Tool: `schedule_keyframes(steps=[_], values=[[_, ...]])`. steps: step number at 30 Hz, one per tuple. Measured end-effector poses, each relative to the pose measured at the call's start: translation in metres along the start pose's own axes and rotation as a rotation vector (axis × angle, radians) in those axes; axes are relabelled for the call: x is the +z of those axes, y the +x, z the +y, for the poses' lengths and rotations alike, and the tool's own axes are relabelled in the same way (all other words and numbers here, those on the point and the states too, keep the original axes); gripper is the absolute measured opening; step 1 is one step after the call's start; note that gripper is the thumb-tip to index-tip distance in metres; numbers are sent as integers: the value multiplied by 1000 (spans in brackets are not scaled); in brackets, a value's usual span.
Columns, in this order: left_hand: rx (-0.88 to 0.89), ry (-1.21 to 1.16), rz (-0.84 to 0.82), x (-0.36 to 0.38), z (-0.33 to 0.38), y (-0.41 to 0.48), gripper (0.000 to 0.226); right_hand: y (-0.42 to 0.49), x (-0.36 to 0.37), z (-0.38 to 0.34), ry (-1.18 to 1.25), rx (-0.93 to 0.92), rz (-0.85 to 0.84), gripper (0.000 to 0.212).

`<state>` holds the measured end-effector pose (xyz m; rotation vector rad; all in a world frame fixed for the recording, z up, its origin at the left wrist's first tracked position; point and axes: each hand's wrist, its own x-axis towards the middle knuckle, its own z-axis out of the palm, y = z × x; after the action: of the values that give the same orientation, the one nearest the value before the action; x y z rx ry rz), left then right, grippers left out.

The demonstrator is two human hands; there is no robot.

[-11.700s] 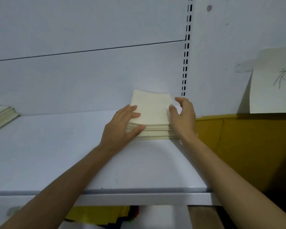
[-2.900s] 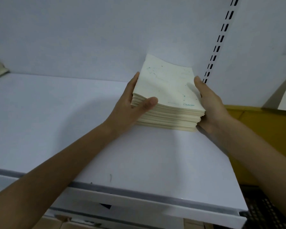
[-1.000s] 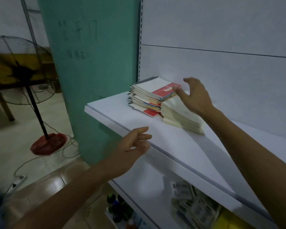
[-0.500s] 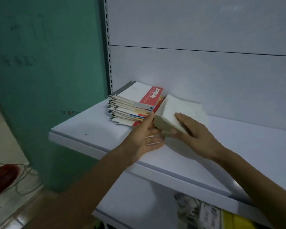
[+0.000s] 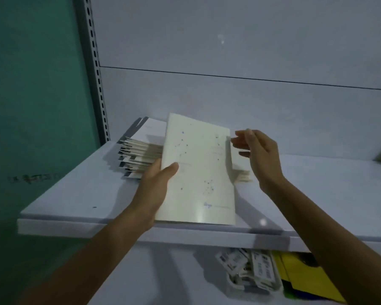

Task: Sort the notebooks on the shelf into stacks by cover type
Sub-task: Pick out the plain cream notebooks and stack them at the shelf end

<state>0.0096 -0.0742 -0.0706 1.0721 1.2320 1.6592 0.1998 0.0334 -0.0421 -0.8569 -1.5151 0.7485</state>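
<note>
The left hand gripped 1 cream notebook by its edge, held tilted above the shelf. The right hand hovered apart, fingers loose, holding nothing. 2 stacks, mixed stack and cream stack, lay at the shelf's back.

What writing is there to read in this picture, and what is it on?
Cream notebook in the left hand: small blue word near its lower edge, too blurred to read.
Green wall: dark scrawl, illegible.
White tags under the shelf: print too blurred.
Nothing can be quoted.
</note>
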Motion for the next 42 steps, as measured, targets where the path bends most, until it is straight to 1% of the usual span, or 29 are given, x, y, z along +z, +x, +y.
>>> schedule_keyframes(steps=[2, 3, 4, 6, 7, 8, 9, 10, 11, 13, 14, 16, 18, 19, 21, 23, 25, 26, 27, 28, 29, 30, 31, 32, 34, 35, 36, 38, 42], values=[[26, -39, 42, -16, 0, -1, 15, 21, 18, 1, -4, 135, 14, 33], [27, -54, 59, -23, 0, 0, 15, 28, 25, 7, -107, 153, -12, 37], [24, -68, 66, -28, 0, 1, 15, 30, 31, 14, -295, 128, -97, 46], [10, -102, 70, -34, -2, 3, 16, 23, 41, 33, -786, 20, -366, 62], [5, -107, 62, -35, -3, 4, 17, 16, 44, 41, -975, -28, -425, 60], [0, -101, 48, -34, -5, 5, 18, 9, 45, 47, -1063, -61, -418, 54], [-6, -95, 30, -33, -5, 6, 19, 3, 44, 52, -1092, -86, -380, 52], [-9, -86, 14, -33, -5, 6, 19, -1, 40, 54, -1086, -108, -352, 55], [-13, -78, 6, -33, -5, 7, 19, -5, 35, 54, -1071, -119, -366, 64], [-31, -74, -1, -35, -4, 8, 19, -11, 22, 51, -1040, -92, -456, 86], [-37, -79, -4, -35, -3, 8, 19, -15, 14, 48, -1008, -77, -478, 90], [-36, -89, -5, -35, -2, 10, 17, -25, 2, 41, -967, -55, -511, 89], [-37, -116, 13, -36, -3, 10, 16, -34, -6, 34, -1031, -128, -514, 91], [-39, -127, 23, -37, -5, 11, 16, -39, -10, 34, -1054, -182, -496, 87], [-43, -141, 30, -38, -7, 12, 16, -44, -21, 40, -1015, -236, -439, 64], [-51, -156, 19, -38, -7, 12, 16, -44, -35, 38, -940, -238, -342, 42], [-50, -154, -2, -39, -7, 13, 16, -46, -44, 23, -714, -84, -157, 18], [-48, -149, -14, -38, -7, 12, 17, -46, -47, 15, -537, 14, -41, 15], [-45, -139, -26, -38, -7, 10, 18, -47, -49, 6, -369, 88, 80, 19], [-40, -122, -39, -37, -6, 8, 20, -49, -52, -1, -259, 113, 182, 24], [-35, -108, -54, -35, -6, 6, 21, -55, -50, -10, -228, 95, 237, 28], [-35, -103, -65, -31, -4, 3, 21, -65, -44, -17, -268, 50, 241, 33], [-42, -116, -74, -25, -2, -2, 21, -78, -37, -24, -330, -13, 189, 40], [-48, -139, -95, -15, 1, -9, 20, -95, -26, -26, -414, -100, 85, 48], [-56, -180, -193, 11, 10, -27, 21, -133, 0, -27, -648, -285, -221, 62], [-66, -197, -257, 26, 13, -38, 22, -150, 8, -24, -745, -359, -308, 67], [-85, -215, -313, 39, 16, -49, 24, -161, 9, -22, -784, -385, -324, 72], [-121, -243, -374, 62, 19, -67, 31, -171, -7, -24, -808, -392, -247, 76], [-175, -283, -499, 112, 28, -92, 45, -180, -69, -39, -873, -404, -163, 75]])
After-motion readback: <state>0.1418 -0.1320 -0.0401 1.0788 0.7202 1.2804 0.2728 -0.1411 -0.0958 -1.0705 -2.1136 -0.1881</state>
